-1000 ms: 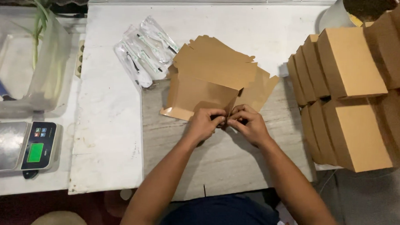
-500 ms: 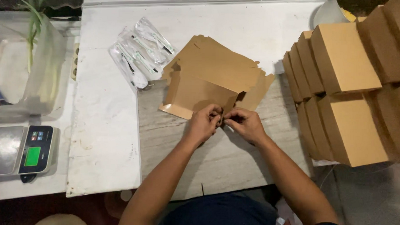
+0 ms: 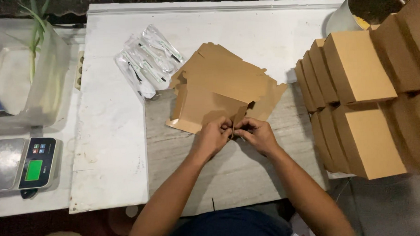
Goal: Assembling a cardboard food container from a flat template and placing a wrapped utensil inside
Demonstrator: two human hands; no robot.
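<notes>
A flat brown cardboard box blank (image 3: 198,107) lies on top of a pile of more blanks (image 3: 227,71) in the middle of the table. My left hand (image 3: 214,137) and my right hand (image 3: 255,134) meet at its near right corner, both pinching a raised flap (image 3: 238,116) between fingertips. The flap stands up while the blank's remaining panels lie flat.
Folded brown boxes (image 3: 357,66) are stacked in rows at the right. Clear packets of plastic cutlery (image 3: 147,62) lie left of the pile. A kitchen scale (image 3: 21,164) and a clear tub (image 3: 41,82) with green leaves sit at the left. A metal pot (image 3: 355,10) stands at the back right.
My hands stay at the same corner of the blank. The fingers have shifted slightly along the flap, which now stands a little more upright.
</notes>
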